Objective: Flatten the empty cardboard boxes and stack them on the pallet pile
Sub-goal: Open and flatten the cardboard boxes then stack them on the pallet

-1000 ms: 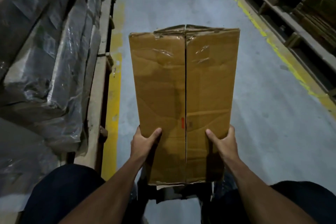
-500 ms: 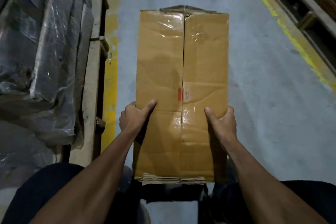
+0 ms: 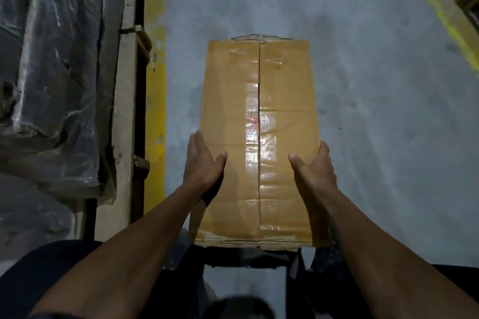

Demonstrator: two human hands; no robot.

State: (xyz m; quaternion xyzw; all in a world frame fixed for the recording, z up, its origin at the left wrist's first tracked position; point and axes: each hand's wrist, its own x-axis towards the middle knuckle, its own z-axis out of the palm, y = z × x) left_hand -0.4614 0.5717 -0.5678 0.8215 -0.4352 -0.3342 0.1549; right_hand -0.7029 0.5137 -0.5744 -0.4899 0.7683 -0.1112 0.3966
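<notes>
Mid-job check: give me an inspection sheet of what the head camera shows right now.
Surface: bare grey concrete floor with a yellow line.
Job's things: cardboard box, flaps shut, seam slit, not visibly flattened.
Clutter: nothing seen.
Hands: left hand and right hand hold the box's long sides, thumbs on top.
Cables: nothing seen.
Surroundings: plastic-wrapped stacks on a wooden pallet to the left.

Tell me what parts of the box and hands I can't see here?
Head view only:
- Cardboard box: underside and side walls hidden by its own taped top.
- Left hand and right hand: fingers go over the box edges, out of sight.
- Box's near end: dark below, unclear.
</notes>
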